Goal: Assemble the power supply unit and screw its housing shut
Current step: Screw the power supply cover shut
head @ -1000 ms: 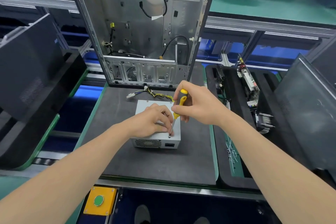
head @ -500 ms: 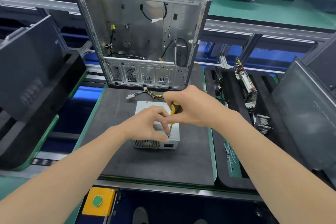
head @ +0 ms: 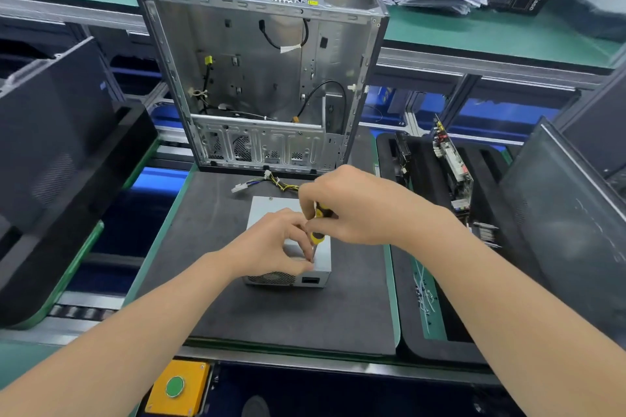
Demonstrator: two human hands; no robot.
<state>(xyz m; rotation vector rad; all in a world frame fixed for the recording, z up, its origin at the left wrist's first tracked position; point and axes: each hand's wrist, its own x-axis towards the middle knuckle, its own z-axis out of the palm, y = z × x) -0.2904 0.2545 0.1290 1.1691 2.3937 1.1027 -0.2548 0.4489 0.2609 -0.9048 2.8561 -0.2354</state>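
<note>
The grey metal power supply unit (head: 323, 259) lies on a dark foam mat (head: 210, 247), its fan grille facing me and its yellow-black cable bundle (head: 281, 183) trailing off the far side. My left hand (head: 271, 247) rests on top of the unit, and its thumb and forefinger pinch round the tip of the screwdriver shaft at the near right corner. My right hand (head: 355, 206) grips the yellow and black screwdriver (head: 318, 236) from above, held almost upright. Much of the handle is hidden under my fingers.
An open silver computer case (head: 264, 78) stands upright just behind the mat. Black trays with circuit boards (head: 452, 159) lie to the right, dark panels (head: 50, 132) lean at the left and far right. A yellow box with a green button (head: 176, 386) sits at the near edge.
My right hand has closed over the top of the screwdriver handle and turned, so less of the handle shows. My left hand stays on the unit, with its fingers drawn in to the shaft.
</note>
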